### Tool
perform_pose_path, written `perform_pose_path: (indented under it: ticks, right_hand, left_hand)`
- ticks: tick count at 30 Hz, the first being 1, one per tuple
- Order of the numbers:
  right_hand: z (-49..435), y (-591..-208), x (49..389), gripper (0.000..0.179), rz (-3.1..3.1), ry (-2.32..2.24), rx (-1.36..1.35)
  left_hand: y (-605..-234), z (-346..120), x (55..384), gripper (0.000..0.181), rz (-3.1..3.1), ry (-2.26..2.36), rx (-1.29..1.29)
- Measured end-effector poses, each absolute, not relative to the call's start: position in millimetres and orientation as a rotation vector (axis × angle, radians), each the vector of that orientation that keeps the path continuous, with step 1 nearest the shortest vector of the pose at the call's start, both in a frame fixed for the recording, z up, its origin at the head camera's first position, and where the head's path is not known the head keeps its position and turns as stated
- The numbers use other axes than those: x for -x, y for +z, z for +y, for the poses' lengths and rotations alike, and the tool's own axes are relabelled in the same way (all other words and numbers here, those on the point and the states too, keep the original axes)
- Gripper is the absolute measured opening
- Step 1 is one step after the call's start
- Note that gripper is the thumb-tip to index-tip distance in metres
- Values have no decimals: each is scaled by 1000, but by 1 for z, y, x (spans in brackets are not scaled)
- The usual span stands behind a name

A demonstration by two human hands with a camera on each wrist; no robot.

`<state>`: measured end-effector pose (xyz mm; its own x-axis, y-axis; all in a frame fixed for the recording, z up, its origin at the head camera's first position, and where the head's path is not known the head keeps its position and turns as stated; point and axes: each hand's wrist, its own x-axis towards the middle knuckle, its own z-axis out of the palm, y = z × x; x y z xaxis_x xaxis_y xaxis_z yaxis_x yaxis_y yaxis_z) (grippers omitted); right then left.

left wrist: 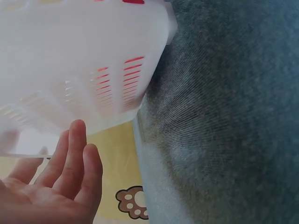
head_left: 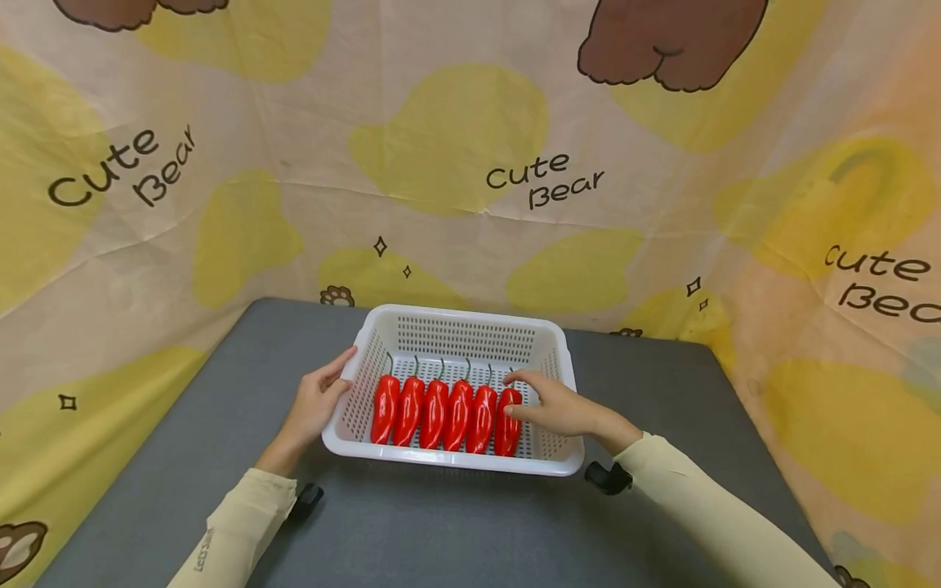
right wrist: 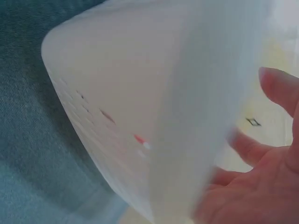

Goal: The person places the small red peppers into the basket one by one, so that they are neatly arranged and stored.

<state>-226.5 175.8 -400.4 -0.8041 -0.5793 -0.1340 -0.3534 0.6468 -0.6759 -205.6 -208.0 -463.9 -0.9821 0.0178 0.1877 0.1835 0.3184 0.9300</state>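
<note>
Several glossy red chili peppers (head_left: 434,413) with green stems lie side by side in a row inside a white perforated plastic basket (head_left: 470,313). My left hand (head_left: 314,402) holds the basket's left rim, thumb by the rim. In the left wrist view, its fingers (left wrist: 77,161) reach along the outside of the basket wall (left wrist: 60,60). Over the basket's right side, my right hand (head_left: 562,406) hovers at the rightmost red pepper (head_left: 508,429), thumb and forefinger spread apart across it. The right wrist view shows these fingers (right wrist: 252,147) beyond the rim, pepper hidden behind the wall.
The basket stands on a dark grey cloth-covered table (head_left: 456,531). A yellow and cream curtain (head_left: 441,139) printed with bears and lettering surrounds the table at the back and sides. Black wrist straps (head_left: 608,478) sit at both sleeves.
</note>
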Motion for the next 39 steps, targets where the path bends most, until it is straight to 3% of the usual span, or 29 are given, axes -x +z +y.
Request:
perform_pose_path:
  ticks: [39]
  right_hand:
    - [238, -379, 231, 44, 2543, -1333, 799]
  left_hand:
    - [-434, -232, 201, 44, -2654, -1491, 274]
